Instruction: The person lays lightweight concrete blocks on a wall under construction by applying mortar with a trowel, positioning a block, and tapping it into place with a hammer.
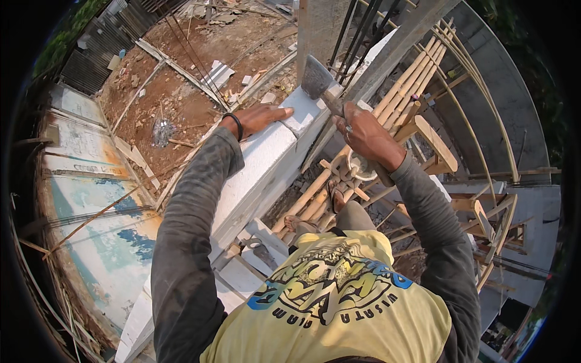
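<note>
My right hand (369, 134) is wrapped round the wooden handle of a hatchet (317, 77) with a broad grey metal blade. The blade is at the far end of a white block wall, just over or touching a short pale block (302, 112); I cannot tell which. The short block sits against a longer white block (260, 154), with a thin seam between them. My left hand (259, 119) lies on the wall's top beside that seam, a finger stretched onto the short block. Its other fingers are partly hidden at the wall's far side. A dark band circles the left wrist.
A concrete column (324, 36) and upright steel bars (357, 42) stand beyond the blocks. My feet are on a bamboo scaffold (318, 196) beside the wall. A bucket (361, 166) stands under my right forearm. Reddish rubble ground (181, 91) lies below, left of the wall.
</note>
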Tool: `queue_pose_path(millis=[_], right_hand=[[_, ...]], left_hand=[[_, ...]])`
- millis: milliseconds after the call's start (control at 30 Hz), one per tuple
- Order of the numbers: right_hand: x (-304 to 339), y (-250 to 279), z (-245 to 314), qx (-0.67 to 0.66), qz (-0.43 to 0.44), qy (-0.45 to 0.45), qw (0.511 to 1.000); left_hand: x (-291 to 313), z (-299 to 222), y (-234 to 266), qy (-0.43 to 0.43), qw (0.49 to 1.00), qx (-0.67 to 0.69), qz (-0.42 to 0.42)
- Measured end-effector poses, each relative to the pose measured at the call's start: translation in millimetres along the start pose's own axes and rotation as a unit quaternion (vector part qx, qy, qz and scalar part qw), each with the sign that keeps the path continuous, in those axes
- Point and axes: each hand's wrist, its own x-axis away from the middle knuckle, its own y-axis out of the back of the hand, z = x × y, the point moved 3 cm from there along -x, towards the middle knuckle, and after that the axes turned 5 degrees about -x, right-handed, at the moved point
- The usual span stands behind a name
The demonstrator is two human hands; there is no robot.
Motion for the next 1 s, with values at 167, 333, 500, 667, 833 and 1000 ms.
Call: queue_pose_path(millis=[167, 333, 500, 667, 833, 1000], right_hand=[[0, -9, -10, -0.012, -0.012, 0.012, 1.000], [1, -6, -2, -0.016, 0.005, 0.011, 1.000], [-3, -14, -21, 0.011, 0.023, 0.049, 0.998], [-6, -9, -17, 0.015, 0.038, 0.054, 0.998], [-7, -4, -20, 0.000, 0.030, 0.063, 0.998], [-7, -1, -16, -0.015, 0.000, 0.058, 0.998]], left_hand=[[-2, 0, -1, 0.006, 1.000, 0.013, 0.005], [-5, 7, -4, 0.007, 1.000, 0.004, -0.013], [-9, 6, -5, 0.002, 0.999, 0.048, 0.009], [-32, 24, -6, 0.005, 0.993, 0.095, -0.074], [-18, 1, -6, 0.012, 0.991, 0.038, -0.131], [-35, 22, -6, -0.003, 0.995, 0.030, -0.092]])
